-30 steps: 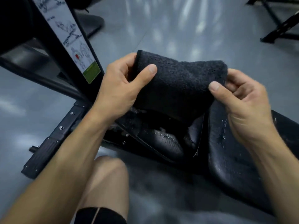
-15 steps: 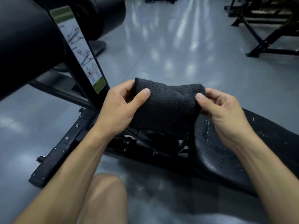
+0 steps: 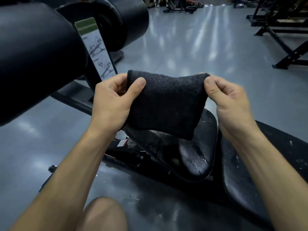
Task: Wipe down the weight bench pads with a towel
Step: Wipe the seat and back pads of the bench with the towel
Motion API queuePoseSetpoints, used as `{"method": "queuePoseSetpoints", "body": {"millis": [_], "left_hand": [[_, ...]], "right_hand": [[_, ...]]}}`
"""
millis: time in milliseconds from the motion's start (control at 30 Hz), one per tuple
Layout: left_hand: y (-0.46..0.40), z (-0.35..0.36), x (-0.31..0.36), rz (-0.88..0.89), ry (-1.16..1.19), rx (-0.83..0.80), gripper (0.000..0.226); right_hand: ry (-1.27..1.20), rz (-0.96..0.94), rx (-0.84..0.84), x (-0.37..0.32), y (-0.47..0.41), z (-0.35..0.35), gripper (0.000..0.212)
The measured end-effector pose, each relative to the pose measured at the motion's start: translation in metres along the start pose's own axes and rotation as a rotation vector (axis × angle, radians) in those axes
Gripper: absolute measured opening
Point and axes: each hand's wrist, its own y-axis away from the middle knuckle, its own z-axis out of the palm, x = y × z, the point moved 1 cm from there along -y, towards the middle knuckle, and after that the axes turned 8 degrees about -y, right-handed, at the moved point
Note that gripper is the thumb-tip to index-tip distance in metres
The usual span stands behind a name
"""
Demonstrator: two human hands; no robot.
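- Kneeling low, I see my bare knee at the bottom edge, nearest of all, over the glossy grey floor.
- Both my forearms reach forward and up from the lower corners, wrists level with each other.
- Just past the knee lie the black bench pads: the long back pad runs off to the right under my right forearm, and the smaller seat pad sits beside it, cracked and flecked with white specks and wet spots.
- My left hand grips the left edge of the black towel, thumb pressed across the front, fingers curled behind the cloth.
- My right hand pinches the towel's upper right corner between thumb and curled fingers.
- The towel is folded and stretched between both hands in the air, above the seat pad and not touching it; it hides the seat pad's far end.
- Left of the towel an instruction sticker with exercise drawings runs up the black frame post.
- Big black roller pads fill the upper left, one close, another behind it.
- Farther right stand black racks, well apart from me, with more gym equipment dim at the back.
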Motion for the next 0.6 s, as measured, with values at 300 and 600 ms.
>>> {"method": "queuePoseSetpoints", "body": {"millis": [300,600], "left_hand": [[-0.065,0.024,0.001,-0.019,-0.030,-0.044,0.018],[-0.015,0.031,-0.015,-0.086,0.035,-0.108,0.017]], "right_hand": [[-0.139,0.150,0.057,-0.006,-0.051,-0.004,0.031],[-0.031,0.142,-0.016,0.005,0.006,-0.015,0.025]]}}
